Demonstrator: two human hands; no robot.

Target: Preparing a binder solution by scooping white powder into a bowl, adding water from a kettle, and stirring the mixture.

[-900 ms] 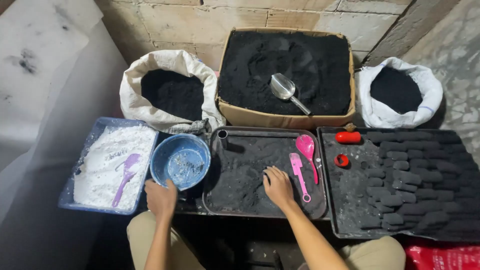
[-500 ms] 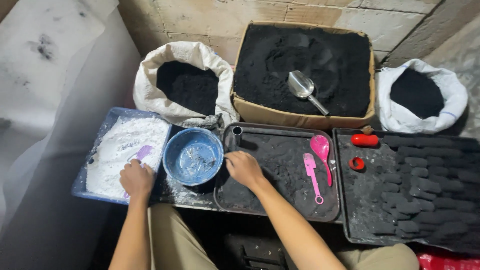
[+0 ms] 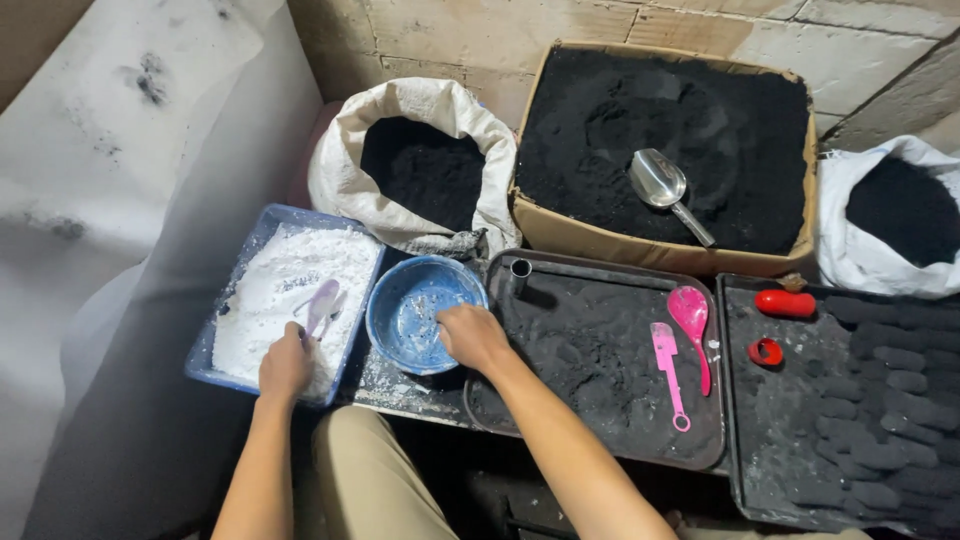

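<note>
Gripping blue bowl (image 3: pixel 420 312), round, powder-smeared, right hand (image 3: pixel 472 336)

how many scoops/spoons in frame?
4. A metal scoop lies on the black powder in the cardboard box. A pink spoon and pink spatula lie on the middle tray. A pale purple spoon is at the left hand. Others may be buried.
</note>
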